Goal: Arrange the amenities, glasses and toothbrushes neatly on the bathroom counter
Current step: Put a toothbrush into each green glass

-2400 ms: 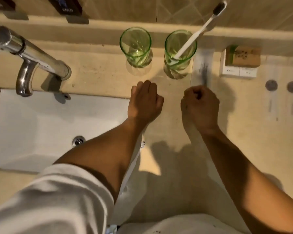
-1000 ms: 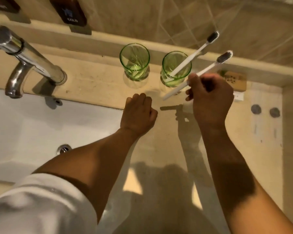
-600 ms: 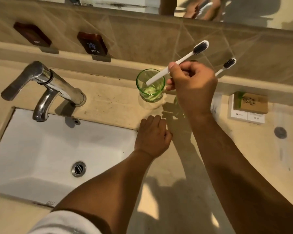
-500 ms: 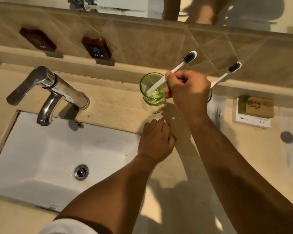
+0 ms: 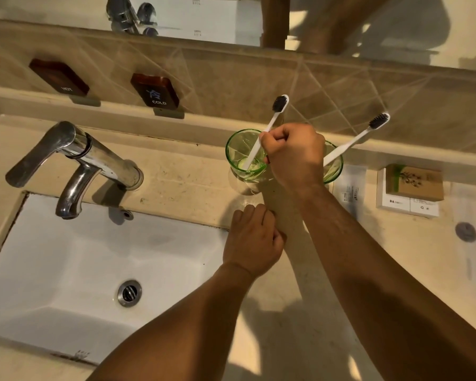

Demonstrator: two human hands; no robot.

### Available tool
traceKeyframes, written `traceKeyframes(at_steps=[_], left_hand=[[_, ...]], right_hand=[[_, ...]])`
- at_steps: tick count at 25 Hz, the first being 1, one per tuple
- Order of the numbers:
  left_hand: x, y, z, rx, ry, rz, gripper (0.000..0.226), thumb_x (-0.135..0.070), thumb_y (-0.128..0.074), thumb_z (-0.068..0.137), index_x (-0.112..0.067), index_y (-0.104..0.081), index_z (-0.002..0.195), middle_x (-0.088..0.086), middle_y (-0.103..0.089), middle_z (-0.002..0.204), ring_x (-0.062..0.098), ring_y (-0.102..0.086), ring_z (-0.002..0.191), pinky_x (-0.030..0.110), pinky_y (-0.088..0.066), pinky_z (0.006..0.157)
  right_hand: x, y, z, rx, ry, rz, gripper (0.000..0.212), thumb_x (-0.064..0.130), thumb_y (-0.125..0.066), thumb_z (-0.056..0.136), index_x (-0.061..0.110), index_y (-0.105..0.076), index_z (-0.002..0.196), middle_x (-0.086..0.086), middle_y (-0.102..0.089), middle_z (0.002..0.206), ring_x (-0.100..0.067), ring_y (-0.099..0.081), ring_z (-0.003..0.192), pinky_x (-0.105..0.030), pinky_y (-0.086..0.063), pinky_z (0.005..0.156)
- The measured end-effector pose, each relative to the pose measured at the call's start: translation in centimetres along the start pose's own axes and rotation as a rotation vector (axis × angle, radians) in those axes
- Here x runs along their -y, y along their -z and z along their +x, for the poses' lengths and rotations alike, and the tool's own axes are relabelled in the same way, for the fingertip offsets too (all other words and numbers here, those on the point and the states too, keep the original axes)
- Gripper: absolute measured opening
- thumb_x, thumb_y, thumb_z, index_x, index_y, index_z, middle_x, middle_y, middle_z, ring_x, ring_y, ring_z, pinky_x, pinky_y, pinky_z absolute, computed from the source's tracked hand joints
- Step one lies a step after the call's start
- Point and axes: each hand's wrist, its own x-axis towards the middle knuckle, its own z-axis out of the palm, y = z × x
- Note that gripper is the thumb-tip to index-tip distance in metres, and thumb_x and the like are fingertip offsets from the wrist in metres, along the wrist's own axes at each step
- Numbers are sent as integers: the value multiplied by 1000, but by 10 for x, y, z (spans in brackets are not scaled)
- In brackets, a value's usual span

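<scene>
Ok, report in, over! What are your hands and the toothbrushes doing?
Right hand grips toothbrush, its end inside the left glass. Left hand rests on counter, holding nothing visible. Other toothbrush stands in the right glass. Nothing blocking.

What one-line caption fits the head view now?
Right hand lowers a white toothbrush into the left green glass; left hand rests on the counter.
</scene>
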Motion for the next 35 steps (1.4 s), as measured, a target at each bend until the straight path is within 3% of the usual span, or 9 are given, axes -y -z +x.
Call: traceKeyframes(at_steps=[8, 11, 17, 22, 26, 35], left_hand=[[0, -1, 0, -23, 20, 5, 15, -27, -47, 84, -14, -53, 80, 5, -51, 77, 20, -36, 72, 38, -39, 68], [-1, -2, 0, -31, 18, 17, 15, -27, -46, 83, -14, -53, 80, 5, -51, 77, 18, -30, 73, 37, -39, 67], [0, -2, -1, 9, 20, 22, 12, -25, -52, 82, -14, -53, 80, 6, -51, 77, 24, -44, 73, 40, -41, 69], [0, -2, 0, 12, 23, 18, 13, -26, -49, 83, -14, -52, 79, 5, -51, 77, 23, -43, 73, 41, -41, 68], [-1, -1, 0, 9, 24, 5, 15, -27, -46, 84, -14, -53, 80, 4, -50, 77, 21, -38, 73, 39, -40, 68], [0, 0, 0, 43, 31, -9, 17, -28, -45, 84, -14, -54, 80, 4, -50, 77, 21, -42, 73, 39, -41, 69]], right_hand=[[0, 1, 3, -20, -33, -35, 31, 32, -64, 91, 12, -75, 69, 1, -70, 61, -16, -66, 69, -23, -42, 63], [1, 1, 1, -33, -36, -25, 30, 30, -65, 90, 12, -74, 68, 0, -70, 62, -15, -66, 69, -25, -46, 66], [-1, 2, 2, -53, -69, -26, 28, 29, -65, 86, 11, -73, 66, 0, -68, 59, -14, -65, 65, -25, -51, 68], [1, 4, 4, -18, -90, -16, 32, 29, -65, 85, 12, -71, 59, -4, -67, 52, -23, -69, 54, -42, -62, 65], [-1, 6, 3, -14, -103, -24, 35, 29, -64, 87, 13, -72, 57, 1, -65, 45, -15, -67, 47, -40, -63, 67], [-3, 7, 3, 6, -92, 8, 37, 32, -64, 89, 13, -72, 57, -1, -66, 47, -18, -67, 48, -42, -62, 69]])
